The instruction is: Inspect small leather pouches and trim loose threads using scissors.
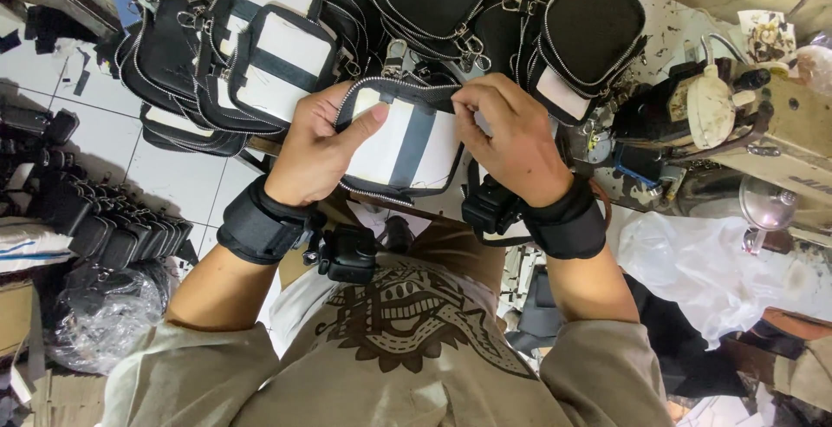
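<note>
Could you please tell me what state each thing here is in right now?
Left hand: gripping the pouch, thumb on its white panel.
Right hand: gripping the pouch's other end.
Pouch: held up, zip open.
Pouch pile: heaped, zips shut.
Sewing machine: untouched.

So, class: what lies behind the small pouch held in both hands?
Behind the white-panelled pouch, held by the left hand and right hand, sits a pile of black zipped pouches with metal clips. The surface under the pile is covered.

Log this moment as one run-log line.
left hand: grips pouch | right hand: pinches pouch's zipper edge | pouch: black-and-white, held above lap | behind: pile of pouches
</note>
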